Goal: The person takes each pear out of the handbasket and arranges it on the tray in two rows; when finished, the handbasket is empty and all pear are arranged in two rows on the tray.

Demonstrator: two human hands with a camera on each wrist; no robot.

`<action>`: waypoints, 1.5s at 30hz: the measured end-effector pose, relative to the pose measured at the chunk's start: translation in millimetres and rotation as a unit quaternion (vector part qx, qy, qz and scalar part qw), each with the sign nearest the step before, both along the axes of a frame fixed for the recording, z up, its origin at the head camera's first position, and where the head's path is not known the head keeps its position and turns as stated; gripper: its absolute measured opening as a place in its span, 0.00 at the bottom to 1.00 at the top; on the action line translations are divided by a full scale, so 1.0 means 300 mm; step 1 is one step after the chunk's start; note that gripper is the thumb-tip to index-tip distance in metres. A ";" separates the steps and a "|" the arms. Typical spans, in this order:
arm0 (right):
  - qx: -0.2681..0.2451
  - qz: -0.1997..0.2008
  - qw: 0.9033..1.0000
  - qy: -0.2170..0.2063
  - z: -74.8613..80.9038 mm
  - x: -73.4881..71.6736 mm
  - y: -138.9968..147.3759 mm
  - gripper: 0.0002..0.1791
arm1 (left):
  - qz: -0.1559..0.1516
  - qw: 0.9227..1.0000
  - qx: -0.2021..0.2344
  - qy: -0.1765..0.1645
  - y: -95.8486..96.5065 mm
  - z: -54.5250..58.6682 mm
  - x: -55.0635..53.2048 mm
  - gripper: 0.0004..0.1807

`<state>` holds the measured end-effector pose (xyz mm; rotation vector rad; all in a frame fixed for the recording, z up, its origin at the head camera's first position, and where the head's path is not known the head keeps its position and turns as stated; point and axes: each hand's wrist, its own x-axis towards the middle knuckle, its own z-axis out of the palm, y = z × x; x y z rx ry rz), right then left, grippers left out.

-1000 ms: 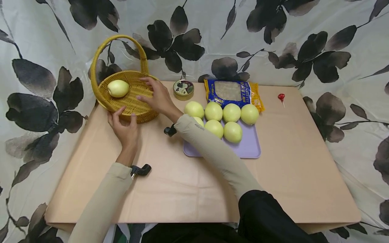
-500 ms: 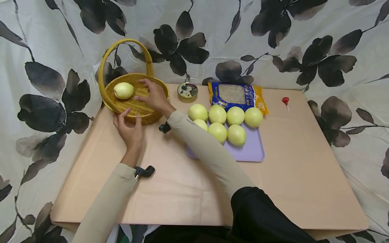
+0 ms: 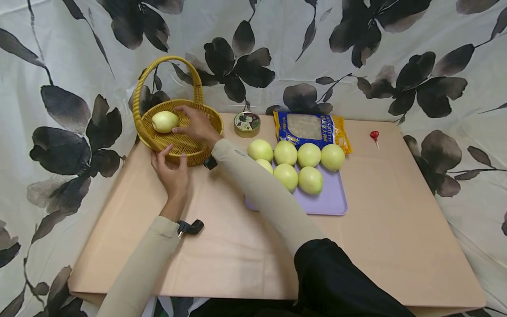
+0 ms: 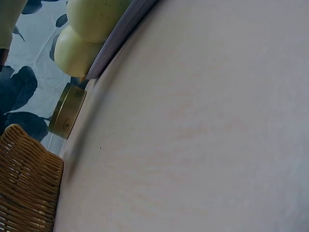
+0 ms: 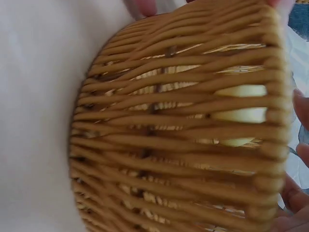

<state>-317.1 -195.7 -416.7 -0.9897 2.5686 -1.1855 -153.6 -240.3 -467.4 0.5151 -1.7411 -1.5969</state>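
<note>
A yellow wicker basket with a tall arched handle stands at the back left of the table. Inside it, on the left, lies one pale yellow-green round fruit. My right hand reaches over the basket's right rim, thumb and fingers spread, fingertips close to the fruit's right side; contact cannot be made out. Spread fingers of my left hand touch the basket's near wall. In the right wrist view, the wicker wall fills most of the picture, with the fruit partly visible through its gaps.
Several similar fruits sit on a lilac tray right of the basket, partly behind my right sleeve. Behind are a round tin and a blue-and-yellow packet. A red lollipop lies far right.
The whole head view has shifted slightly right and down. My right hand has moved a little left inside the basket, nearer the fruit. The left hand keeps its place at the basket's near side.
</note>
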 end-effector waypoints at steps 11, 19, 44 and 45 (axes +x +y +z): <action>0.042 0.031 0.999 0.015 0.036 -0.011 -0.048 0.35 | 0.005 1.000 -0.003 -0.003 -0.002 0.003 0.002 0.22; 0.077 0.041 0.996 0.012 0.038 -0.017 -0.093 0.33 | -0.003 1.000 0.015 -0.009 -0.006 0.000 0.007 0.22; 0.128 -0.071 0.985 0.093 0.010 -0.002 -0.105 0.32 | -0.011 0.999 0.038 0.019 -0.004 -0.008 0.003 0.22; 0.132 -0.070 0.984 0.100 0.002 -0.004 -0.099 0.33 | -0.010 0.999 0.036 0.019 -0.005 -0.009 0.003 0.22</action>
